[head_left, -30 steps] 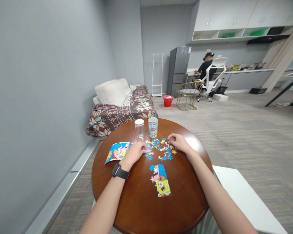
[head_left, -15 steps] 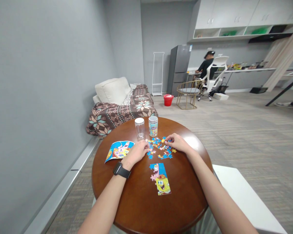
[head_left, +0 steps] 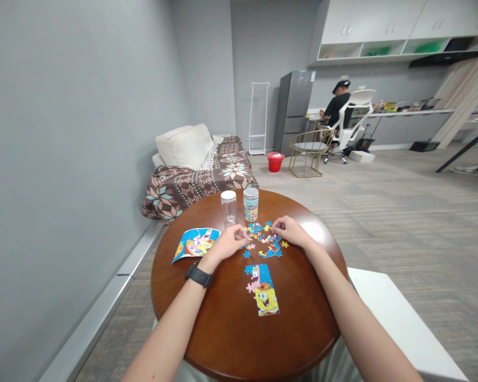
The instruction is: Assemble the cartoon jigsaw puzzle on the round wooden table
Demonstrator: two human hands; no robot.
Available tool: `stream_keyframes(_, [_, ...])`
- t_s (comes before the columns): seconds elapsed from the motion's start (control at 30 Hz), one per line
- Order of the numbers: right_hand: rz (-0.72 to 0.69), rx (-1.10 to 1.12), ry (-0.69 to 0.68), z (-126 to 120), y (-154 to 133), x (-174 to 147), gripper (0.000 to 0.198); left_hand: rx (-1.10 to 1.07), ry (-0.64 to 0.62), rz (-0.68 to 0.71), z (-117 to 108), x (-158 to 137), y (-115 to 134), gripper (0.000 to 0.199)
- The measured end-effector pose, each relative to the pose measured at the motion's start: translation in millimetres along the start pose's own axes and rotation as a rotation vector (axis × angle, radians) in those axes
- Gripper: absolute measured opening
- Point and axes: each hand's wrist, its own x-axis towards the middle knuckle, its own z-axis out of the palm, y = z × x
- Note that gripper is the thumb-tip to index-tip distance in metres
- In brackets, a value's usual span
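Loose jigsaw puzzle pieces [head_left: 258, 232] lie in a scattered pile on the round brown table [head_left: 223, 329]. My left hand [head_left: 231, 242] is at the pile's left side, thumb and fingers pinched on what looks like a small pale puzzle piece. At the right edge of the pile is my right hand [head_left: 290, 232], fingertips pressed together; whatever is between them is too small to make out. Nearer to me lies a joined puzzle section [head_left: 265, 297] with a yellow and a pink cartoon figure. A picture sheet [head_left: 197, 242] with curled edges rests left of my left hand.
Behind the pile stand a clear jar [head_left: 229, 209] with a white lid and a printed can [head_left: 250, 204]. A white surface [head_left: 394, 318] adjoins the table's right. Beyond are a covered sofa [head_left: 195, 185], a red bucket [head_left: 275, 162] and a seated person [head_left: 336, 109].
My left hand has lifted slightly and shifted a little right, its pinch now turned more to view. The right hand stays at the pile's edge, fingers moved slightly. The camera has tilted a little.
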Motion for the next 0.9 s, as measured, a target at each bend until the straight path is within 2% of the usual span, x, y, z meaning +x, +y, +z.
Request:
stream_keyframes(0.23, [0.008,0.128,0.038,-1,-6,0,0.012,-0.449,-0.007,-0.128,2,-1,3,0.037])
stream_keyframes(0.37, [-0.017,0.147,0.053,1,-3,1,0.011,-0.598,-0.031,-0.196,1,-1,6,0.035])
stream_keyframes(0.5, [-0.053,0.144,0.021,5,0,2,0.009,-0.643,0.004,-0.270,1,0,6,0.018])
stream_keyframes(0.57, [-0.053,0.150,0.013,6,1,2,0.010,-0.643,0.016,-0.286,1,1,6,0.016])
stream_keyframes(0.7, [-0.017,0.149,0.004,7,2,2,0.028,-0.615,-0.016,-0.235,1,-1,7,0.026])
stream_keyframes(0.9, [-0.097,0.157,0.009,7,-1,1,0.031,-0.576,0.004,-0.263,0,-2,11,0.030])
